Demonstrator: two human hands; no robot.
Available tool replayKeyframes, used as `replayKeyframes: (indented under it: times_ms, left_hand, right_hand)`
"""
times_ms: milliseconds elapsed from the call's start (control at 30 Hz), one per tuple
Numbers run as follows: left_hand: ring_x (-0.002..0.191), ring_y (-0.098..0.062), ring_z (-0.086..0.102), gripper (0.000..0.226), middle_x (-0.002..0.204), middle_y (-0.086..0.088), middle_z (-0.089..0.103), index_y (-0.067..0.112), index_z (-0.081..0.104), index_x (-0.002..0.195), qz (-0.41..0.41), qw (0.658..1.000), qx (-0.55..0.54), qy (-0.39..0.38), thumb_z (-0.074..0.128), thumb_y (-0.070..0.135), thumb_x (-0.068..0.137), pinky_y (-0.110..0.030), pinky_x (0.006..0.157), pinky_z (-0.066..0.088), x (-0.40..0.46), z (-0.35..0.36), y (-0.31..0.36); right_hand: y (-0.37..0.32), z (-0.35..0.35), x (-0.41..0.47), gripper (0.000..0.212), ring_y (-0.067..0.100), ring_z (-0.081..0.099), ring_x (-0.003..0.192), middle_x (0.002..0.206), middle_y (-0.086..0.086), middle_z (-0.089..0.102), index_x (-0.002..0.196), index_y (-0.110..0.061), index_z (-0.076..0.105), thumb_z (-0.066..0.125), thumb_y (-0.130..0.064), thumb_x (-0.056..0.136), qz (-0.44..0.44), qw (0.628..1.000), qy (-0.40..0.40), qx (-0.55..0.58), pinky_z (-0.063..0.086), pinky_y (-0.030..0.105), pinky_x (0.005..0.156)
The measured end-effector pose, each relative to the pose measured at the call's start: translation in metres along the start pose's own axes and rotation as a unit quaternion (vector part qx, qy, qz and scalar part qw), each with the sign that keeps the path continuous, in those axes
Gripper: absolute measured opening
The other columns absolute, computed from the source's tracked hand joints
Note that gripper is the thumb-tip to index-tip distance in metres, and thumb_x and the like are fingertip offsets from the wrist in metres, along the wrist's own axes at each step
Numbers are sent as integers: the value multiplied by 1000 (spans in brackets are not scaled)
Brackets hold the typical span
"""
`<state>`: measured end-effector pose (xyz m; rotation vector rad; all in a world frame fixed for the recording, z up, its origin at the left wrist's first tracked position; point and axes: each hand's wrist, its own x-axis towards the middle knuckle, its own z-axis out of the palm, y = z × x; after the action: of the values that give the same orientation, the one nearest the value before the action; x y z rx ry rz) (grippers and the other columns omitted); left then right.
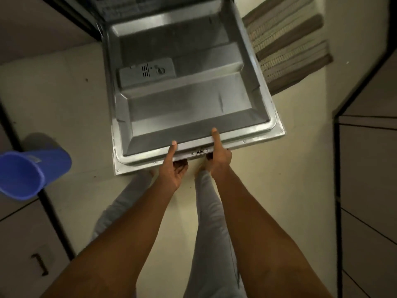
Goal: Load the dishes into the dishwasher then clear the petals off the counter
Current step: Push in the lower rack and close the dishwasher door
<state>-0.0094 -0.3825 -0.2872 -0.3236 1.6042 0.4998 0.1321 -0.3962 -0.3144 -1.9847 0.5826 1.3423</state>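
Two bare hands gripped the near edge of the grey stainless-steel dishwasher door (189, 100), which hung lowered from the dark dishwasher opening (163, 5) at the top of the view. The left hand (175, 166) had its thumb laid on the top of the rim and its fingers curled beneath the edge. The right hand (219, 155) held the same edge just beside the door latch (199, 151), thumb pressed flat along the rim, fingers hooked underneath.

The door's inner panel formed a shallow recessed tray with nothing lying in it. A grey plastic detergent dispenser (147, 72) was set into its left part. A blue plastic cup (28, 173) lay tilted at the left edge of the view, mouth toward the camera; nothing could be seen inside it.

Cream floor (68, 100) showed on both sides of the door. A striped brown and beige floor mat (287, 48) lay past the door's right edge. Light cabinet fronts (369, 168) stood at right; a drawer with a dark metal handle (40, 265) stood at lower left. The person's grey trouser legs (212, 229) were visible below the forearms.
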Motion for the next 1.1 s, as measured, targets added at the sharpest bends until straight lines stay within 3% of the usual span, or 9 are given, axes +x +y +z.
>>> replayKeyframes:
  times_ms: [267,400,600,700,800,900,967,1000,1100]
  left_hand:
    - [95,-29,74,77,110,-18,71,9,63,121,56,997,-38,44,90,54,65,-38,84,62,-98,24,58]
    - [88,-31,75,75,107,-24,71,4,63,119,93,992,-62,56,91,49,66,-36,75,64,-132,37,92]
    - [80,-30,77,48,95,-24,74,-2,68,110,198,977,-65,46,86,30,79,-32,66,62,-182,65,151]
    - [76,-29,77,44,87,-21,75,-3,67,103,244,967,-50,55,87,27,78,-34,65,64,-200,85,185]
    - [72,-30,77,44,80,-19,76,-2,70,102,291,955,-19,58,87,30,78,-39,65,64,-208,101,220]
    - [68,-30,76,42,75,-16,75,-2,69,100,364,929,37,59,83,34,83,-38,59,63,-214,110,246]
    - [67,-24,75,37,76,-11,75,1,67,101,459,879,114,64,76,35,89,-38,60,64,-216,109,255]
    - [68,-18,74,32,78,-7,74,4,66,101,528,828,178,66,73,33,92,-38,63,64,-217,106,260]
    - [92,-16,64,21,100,-3,68,8,68,109,717,589,364,86,68,25,97,-36,81,57,-215,99,282]
  right_hand:
    - [-73,21,-103,113,17,75,90,102,0,77,119,-14,68,85,-87,35,-61,997,10,-42,63,39,86]
    - [-107,33,-142,92,15,72,90,107,4,74,121,-9,65,88,-71,57,-117,991,2,-67,66,36,76]
    - [-166,63,-187,77,12,71,89,118,3,68,128,-12,54,86,-55,73,-212,973,-38,-83,61,18,71]
    - [-197,88,-209,78,5,71,82,119,2,66,130,-11,51,89,-51,74,-258,962,-56,-65,64,28,79]
    - [-228,115,-224,82,1,72,72,107,-3,61,130,-5,47,90,-47,74,-284,956,-54,-54,65,36,77]
    - [-253,141,-235,78,11,71,85,112,2,61,126,-6,44,88,-49,76,-330,941,-43,-54,66,34,71]
    - [-269,156,-238,74,11,70,82,111,4,61,122,-6,44,86,-49,78,-350,934,-43,-60,66,34,69]
    - [-278,164,-237,74,11,70,79,110,4,62,122,-5,45,86,-48,78,-358,931,-45,-62,66,34,68]
    - [-299,185,-231,82,16,76,81,108,8,69,125,-2,53,87,-55,73,-381,921,-59,-52,66,34,67]
